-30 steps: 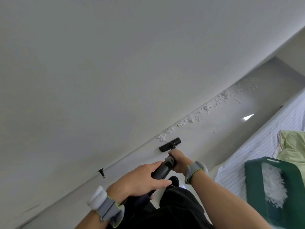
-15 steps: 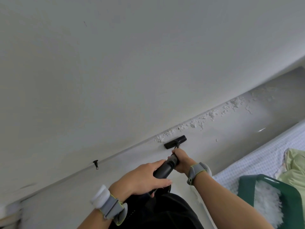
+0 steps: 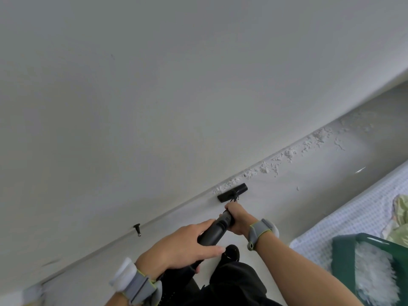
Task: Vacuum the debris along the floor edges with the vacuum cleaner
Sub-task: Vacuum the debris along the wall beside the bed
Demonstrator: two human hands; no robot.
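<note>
A black vacuum wand (image 3: 217,230) runs from my lap down to a flat black nozzle (image 3: 232,192) lying on the pale floor beside the wall's base. My left hand (image 3: 183,247) wraps over the wand's thick upper part. Further down, my right hand (image 3: 237,219) grips the wand just behind the nozzle. White crumbly debris (image 3: 268,167) lies in a strip along the floor edge, from the nozzle's far side up to the right. A single small fleck (image 3: 297,188) sits apart on the floor.
A white wall (image 3: 154,96) fills the upper left. A small black door stop (image 3: 137,228) sticks up at the wall's base. At right lies a checked white cloth (image 3: 353,208) with a green bin (image 3: 344,250) holding white scraps and a pale green fabric (image 3: 401,208).
The view has swung, so the wall edge, nozzle and debris sit a little further right and lower in frame. Both hands keep the same hold on the wand, with the nozzle beside the debris strip's near end.
</note>
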